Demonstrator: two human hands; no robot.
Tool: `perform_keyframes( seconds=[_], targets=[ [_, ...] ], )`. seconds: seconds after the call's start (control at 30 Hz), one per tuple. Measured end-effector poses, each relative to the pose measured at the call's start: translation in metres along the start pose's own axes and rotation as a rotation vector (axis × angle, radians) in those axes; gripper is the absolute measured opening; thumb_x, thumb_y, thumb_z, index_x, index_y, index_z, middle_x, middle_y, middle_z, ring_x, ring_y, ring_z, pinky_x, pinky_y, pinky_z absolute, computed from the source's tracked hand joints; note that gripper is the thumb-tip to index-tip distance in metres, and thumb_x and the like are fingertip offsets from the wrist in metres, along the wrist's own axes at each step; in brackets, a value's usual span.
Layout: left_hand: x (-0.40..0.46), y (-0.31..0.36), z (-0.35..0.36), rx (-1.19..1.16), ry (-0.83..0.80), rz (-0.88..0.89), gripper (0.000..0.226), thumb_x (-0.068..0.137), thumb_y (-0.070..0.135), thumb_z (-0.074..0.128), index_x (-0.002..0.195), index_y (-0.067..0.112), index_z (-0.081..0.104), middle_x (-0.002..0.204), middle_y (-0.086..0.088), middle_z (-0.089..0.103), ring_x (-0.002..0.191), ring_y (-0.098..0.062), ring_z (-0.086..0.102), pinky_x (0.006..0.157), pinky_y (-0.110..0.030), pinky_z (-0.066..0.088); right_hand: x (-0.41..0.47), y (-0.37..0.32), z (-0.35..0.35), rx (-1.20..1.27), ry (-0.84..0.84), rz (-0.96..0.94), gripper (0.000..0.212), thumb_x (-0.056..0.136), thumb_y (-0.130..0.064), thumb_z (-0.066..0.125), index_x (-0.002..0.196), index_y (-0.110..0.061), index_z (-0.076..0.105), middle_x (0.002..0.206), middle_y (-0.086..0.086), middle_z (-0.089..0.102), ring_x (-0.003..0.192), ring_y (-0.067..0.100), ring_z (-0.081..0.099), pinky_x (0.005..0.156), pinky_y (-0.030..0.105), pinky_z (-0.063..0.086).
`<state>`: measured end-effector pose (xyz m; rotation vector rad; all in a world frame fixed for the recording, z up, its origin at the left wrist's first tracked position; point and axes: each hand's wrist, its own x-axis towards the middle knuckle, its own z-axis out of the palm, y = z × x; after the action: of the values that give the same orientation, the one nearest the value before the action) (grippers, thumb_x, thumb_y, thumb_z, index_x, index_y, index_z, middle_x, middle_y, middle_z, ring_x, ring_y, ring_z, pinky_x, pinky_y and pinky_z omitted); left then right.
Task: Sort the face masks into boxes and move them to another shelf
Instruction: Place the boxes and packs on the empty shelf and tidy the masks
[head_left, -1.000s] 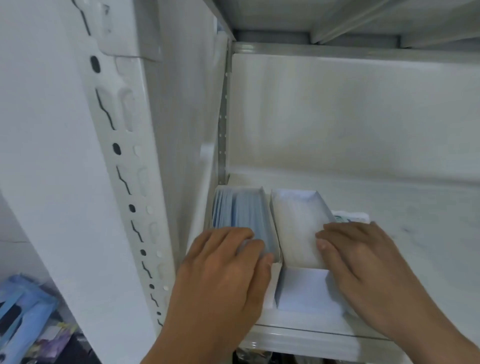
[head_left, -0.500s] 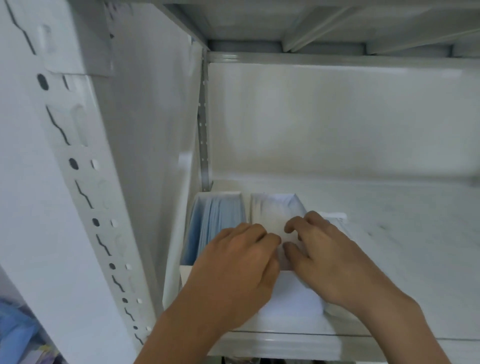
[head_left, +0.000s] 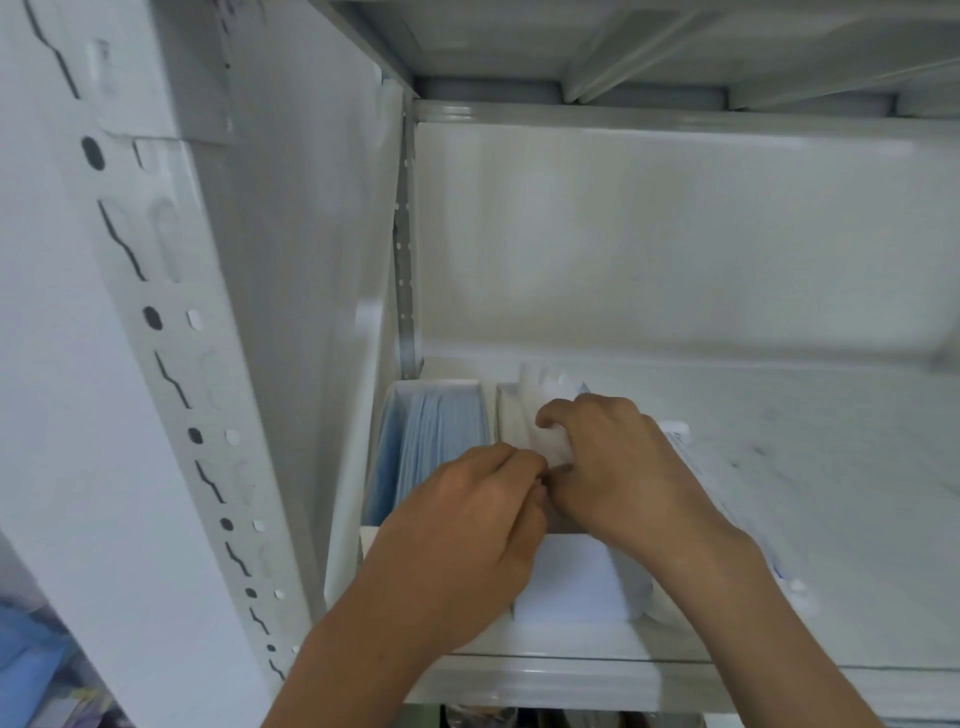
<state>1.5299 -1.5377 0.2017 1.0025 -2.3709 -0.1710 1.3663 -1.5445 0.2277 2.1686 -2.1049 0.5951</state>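
Two open white boxes stand side by side at the left end of a white metal shelf (head_left: 831, 519). The left box (head_left: 400, 405) holds a stack of blue face masks (head_left: 441, 431) standing on edge. White face masks (head_left: 519, 421) fill the right box (head_left: 571, 582). My right hand (head_left: 618, 467) reaches into the right box and its curled fingers pinch a white mask. Over the divide between the two boxes my left hand (head_left: 467, 530) rests with fingers bent, its fingertips meeting my right hand; what those fingertips hold is hidden.
The shelf's left side wall (head_left: 311, 312) stands close beside the left box, with a slotted white upright post (head_left: 156, 338) in front. The back wall (head_left: 675, 249) is behind the boxes. Bare shelf surface stretches to the right. Blue items (head_left: 31, 665) lie low at far left.
My right hand has shifted left from the right box's outer edge into the box and curled on a white mask. My left hand slid right to meet it.
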Motion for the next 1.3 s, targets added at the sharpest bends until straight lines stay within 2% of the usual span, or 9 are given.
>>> perform_keyframes(
  seconds=[0.13,0.23,0.33,0.43,0.57,0.67,0.9,1.1,1.3],
  targets=[
    [0.000,-0.001,-0.001,-0.042,-0.012,-0.003,0.039,0.093,0.026,0.028,0.119,0.021,0.056,0.108,0.008,0.061,0.089,-0.010,0.059,0.079,-0.027,0.053,-0.008,-0.008,-0.001,0.142,-0.070,-0.089,0.009,0.081,-0.021,0.061,0.087,-0.025,0.056,0.077,-0.003,0.060,0.077,0.025,0.058,0.068,0.040,0.053],
    [0.000,-0.002,-0.002,-0.067,-0.012,0.014,0.035,0.095,0.019,0.034,0.121,0.021,0.057,0.111,0.008,0.062,0.089,-0.009,0.060,0.079,-0.025,0.053,-0.015,-0.005,-0.005,0.184,-0.195,-0.108,0.046,0.097,-0.032,0.049,0.143,-0.034,0.041,0.108,0.000,0.068,0.096,0.028,0.064,0.086,0.048,0.053],
    [-0.001,-0.004,-0.002,-0.060,-0.017,0.034,0.040,0.097,0.022,0.033,0.131,0.024,0.054,0.116,0.009,0.063,0.091,-0.008,0.061,0.078,-0.023,0.053,-0.026,0.007,-0.012,0.183,-0.050,-0.132,0.066,0.101,-0.037,0.044,0.156,-0.048,0.010,0.121,-0.006,0.063,0.099,0.015,0.063,0.088,0.034,0.052],
    [0.001,-0.004,0.000,-0.010,-0.001,0.049,0.036,0.102,0.022,0.040,0.135,0.024,0.055,0.124,0.009,0.065,0.100,-0.007,0.061,0.085,-0.012,0.045,-0.037,0.020,-0.018,0.222,0.062,-0.114,0.068,0.098,-0.020,0.044,0.155,-0.047,0.017,0.114,-0.014,0.060,0.097,0.008,0.059,0.080,0.014,0.048],
    [0.007,0.006,0.005,0.129,-0.052,0.097,0.043,0.101,0.029,0.037,0.139,0.022,0.057,0.140,0.003,0.062,0.133,-0.017,0.053,0.115,-0.033,0.033,-0.041,0.026,-0.015,0.148,0.047,-0.073,0.051,0.085,0.002,0.041,0.131,-0.017,0.055,0.105,0.001,0.066,0.094,0.023,0.063,0.079,0.044,0.055],
    [0.010,0.007,0.007,0.212,-0.155,0.090,0.052,0.101,0.039,0.018,0.134,0.028,0.057,0.137,0.009,0.061,0.133,-0.014,0.049,0.121,-0.040,0.028,-0.045,0.021,-0.010,-0.014,0.019,-0.016,0.022,0.086,-0.005,0.042,0.099,-0.014,0.057,0.095,0.000,0.062,0.094,0.022,0.055,0.074,0.040,0.051],
    [0.010,0.001,0.005,0.181,-0.127,0.087,0.042,0.106,0.040,0.018,0.106,0.032,0.060,0.106,0.016,0.056,0.104,-0.004,0.049,0.102,-0.028,0.036,-0.042,0.013,-0.007,-0.262,-0.124,-0.093,0.010,0.094,-0.015,0.038,0.097,-0.020,0.046,0.096,-0.001,0.064,0.127,0.024,0.043,0.126,0.038,0.007],
    [0.009,-0.001,0.003,0.036,-0.081,0.104,0.029,0.107,0.030,0.034,0.108,0.026,0.063,0.105,0.012,0.060,0.096,-0.004,0.053,0.095,-0.020,0.039,-0.026,-0.003,-0.015,-0.003,-0.301,-0.126,0.017,0.094,-0.011,0.042,0.108,-0.015,0.048,0.089,0.005,0.055,0.088,0.031,0.057,0.080,0.053,0.052],
    [0.008,-0.006,0.001,0.053,-0.062,0.040,0.028,0.105,0.023,0.036,0.091,0.020,0.059,0.094,0.007,0.057,0.084,-0.009,0.052,0.073,-0.015,0.031,0.001,0.003,-0.012,0.146,-0.373,0.024,0.045,0.094,-0.030,0.054,0.135,-0.017,0.039,0.123,0.005,0.048,0.114,0.027,0.054,0.097,0.046,0.049]
  ],
)
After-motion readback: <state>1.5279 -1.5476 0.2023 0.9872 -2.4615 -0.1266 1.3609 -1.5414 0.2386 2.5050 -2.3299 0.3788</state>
